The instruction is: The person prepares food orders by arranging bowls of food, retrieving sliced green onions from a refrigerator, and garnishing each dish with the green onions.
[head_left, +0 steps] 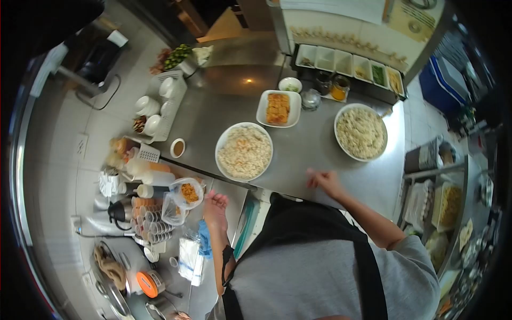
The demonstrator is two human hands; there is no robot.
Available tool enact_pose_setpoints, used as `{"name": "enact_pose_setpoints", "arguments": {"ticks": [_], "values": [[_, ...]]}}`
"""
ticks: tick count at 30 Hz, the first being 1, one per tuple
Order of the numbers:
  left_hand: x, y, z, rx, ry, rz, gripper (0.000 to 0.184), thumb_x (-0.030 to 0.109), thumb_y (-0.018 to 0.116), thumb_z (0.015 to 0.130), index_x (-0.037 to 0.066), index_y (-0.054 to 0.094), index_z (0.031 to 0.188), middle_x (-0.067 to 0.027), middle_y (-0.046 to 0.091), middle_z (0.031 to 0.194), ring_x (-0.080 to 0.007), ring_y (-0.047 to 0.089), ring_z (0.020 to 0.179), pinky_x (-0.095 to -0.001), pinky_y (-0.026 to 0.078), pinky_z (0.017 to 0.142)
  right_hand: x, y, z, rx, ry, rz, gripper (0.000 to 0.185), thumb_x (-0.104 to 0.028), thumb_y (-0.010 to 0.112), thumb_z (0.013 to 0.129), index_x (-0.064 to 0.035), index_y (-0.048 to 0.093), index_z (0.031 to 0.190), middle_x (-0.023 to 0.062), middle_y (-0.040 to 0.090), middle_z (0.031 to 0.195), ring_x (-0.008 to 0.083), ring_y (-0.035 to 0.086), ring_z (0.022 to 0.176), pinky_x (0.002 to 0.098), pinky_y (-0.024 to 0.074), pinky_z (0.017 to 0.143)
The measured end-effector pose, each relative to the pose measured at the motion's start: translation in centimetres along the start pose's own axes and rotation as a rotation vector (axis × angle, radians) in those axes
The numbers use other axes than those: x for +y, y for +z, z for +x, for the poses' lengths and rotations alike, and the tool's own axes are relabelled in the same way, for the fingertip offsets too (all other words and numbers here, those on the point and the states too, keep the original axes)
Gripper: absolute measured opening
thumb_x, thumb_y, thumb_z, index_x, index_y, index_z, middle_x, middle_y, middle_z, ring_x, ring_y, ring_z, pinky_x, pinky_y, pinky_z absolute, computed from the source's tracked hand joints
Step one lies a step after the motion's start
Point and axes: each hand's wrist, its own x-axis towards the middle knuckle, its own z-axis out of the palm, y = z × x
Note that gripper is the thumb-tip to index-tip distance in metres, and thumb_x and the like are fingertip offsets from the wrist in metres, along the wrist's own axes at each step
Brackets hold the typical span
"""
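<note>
My left hand (216, 204) is beside a plastic-lined container of orange bits (189, 192), its fingers loosely curled and nothing visible in it. Over the front part of the steel counter (288, 165) hovers my right hand (322, 182), slightly blurred, fingers apart and empty. Between and beyond the hands stands a white bowl of rice-like food with orange bits on top (244, 152). A second heaped bowl (361, 132) is to the right. Farther back, a white square dish (278, 108) holds golden-brown pieces.
A small cup of brown sauce (178, 148) sits left. Behind are a small white bowl (290, 85), a glass jar (311, 100), an orange-yellow jar (339, 88) and a row of topping bins (343, 64). Bottles and stacked cups (154, 224) crowd the left side.
</note>
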Motion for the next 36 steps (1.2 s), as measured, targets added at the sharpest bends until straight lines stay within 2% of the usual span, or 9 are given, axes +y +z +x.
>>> {"name": "enact_pose_setpoints", "arguments": {"ticks": [2,3,6,14,17,21,25,31,36], "values": [[0.3,0.3,-0.7,-0.057,0.021,0.435,0.051,0.040,0.043,0.097,0.008,0.029,0.134,-0.0206,0.060,0.108,-0.0302,0.064,0.092,-0.0389,0.052,0.082,-0.3,0.0,-2.5,0.267,-0.015,0.430,0.056,-0.036,0.059,0.089,-0.0054,0.038,0.131,0.0126,0.063,0.103,0.0202,0.063,0.082,0.0362,0.0521,0.076],[-6.4,4.3,0.0,-0.113,-0.094,0.300,0.050,0.040,0.043,0.097,0.007,0.029,0.132,-0.0214,0.060,0.107,-0.0308,0.064,0.091,-0.0390,0.052,0.081,-0.8,-5.8,-4.4,0.450,0.041,0.465,0.058,-0.038,0.058,0.089,-0.0039,0.036,0.131,0.0154,0.061,0.107,0.0227,0.063,0.085,0.0372,0.0522,0.076],[-5.1,7.1,0.9,-0.171,-0.223,0.240,0.046,0.038,0.041,0.097,0.004,0.029,0.128,-0.0239,0.059,0.104,-0.0332,0.065,0.088,-0.0392,0.054,0.076,1.9,-7.4,-4.0,0.637,0.065,0.943,0.058,-0.036,0.051,0.091,-0.0005,0.030,0.132,0.0211,0.055,0.115,0.0296,0.061,0.090,0.0403,0.0525,0.079],[-5.9,8.6,5.5,-0.157,-0.197,0.199,0.038,0.021,0.035,0.096,0.001,0.023,0.126,-0.0276,0.056,0.105,-0.0363,0.067,0.076,-0.0382,0.058,0.061,3.6,-10.4,-1.5,0.634,-0.083,1.002,0.050,-0.017,0.040,0.087,0.0139,0.033,0.125,0.0268,0.051,0.122,0.0416,0.057,0.104,0.0437,0.0540,0.086],[-4.7,9.7,7.7,-0.129,-0.151,0.203,0.039,0.019,0.036,0.096,0.003,0.020,0.128,-0.0277,0.054,0.108,-0.0355,0.067,0.076,-0.0382,0.059,0.061,4.6,-10.5,-3.3,0.762,-0.083,0.880,0.045,-0.014,0.037,0.090,0.0077,0.034,0.130,0.0236,0.051,0.125,0.0401,0.056,0.108,0.0448,0.0541,0.086],[-0.9,12.1,13.3,-0.053,-0.051,0.274,0.049,0.031,0.042,0.096,0.005,0.023,0.133,-0.0268,0.057,0.108,-0.0348,0.067,0.080,-0.0389,0.059,0.065,1.6,-9.1,-5.9,0.638,-0.018,0.794,0.046,-0.016,0.039,0.089,0.0054,0.038,0.130,0.0216,0.056,0.119,0.0363,0.063,0.095,0.0413,0.0588,0.075],[2.3,14.5,21.5,-0.066,0.008,0.330,0.054,0.032,0.042,0.097,0.010,0.012,0.136,-0.0247,0.057,0.108,-0.0329,0.067,0.080,-0.0394,0.059,0.065,-6.2,-7.7,-2.7,0.543,0.037,0.717,0.052,-0.013,0.041,0.083,0.0045,0.036,0.131,0.0225,0.055,0.120,0.0365,0.064,0.092,0.0404,0.0594,0.074],[5.5,19.0,35.4,-0.121,-0.017,0.365,0.047,0.016,0.030,0.098,0.012,0.004,0.137,-0.0263,0.056,0.106,-0.0304,0.067,0.068,-0.0341,0.059,0.051,-18.1,-4.9,13.8,0.333,-0.052,0.733,0.054,-0.009,0.041,0.080,0.0075,0.033,0.131,0.0235,0.054,0.121,0.0392,0.062,0.098,0.0437,0.0560,0.084],[5.7,20.8,42.9,-0.117,-0.056,0.331,0.045,0.014,0.033,0.097,0.014,0.007,0.135,-0.0244,0.060,0.098,-0.0284,0.067,0.061,-0.0340,0.057,0.046,-19.0,-6.5,31.8,0.052,-0.006,0.810,0.050,-0.003,0.039,0.079,0.0128,0.031,0.126,0.0278,0.049,0.123,0.0439,0.058,0.102,0.0493,0.0548,0.086]]}}
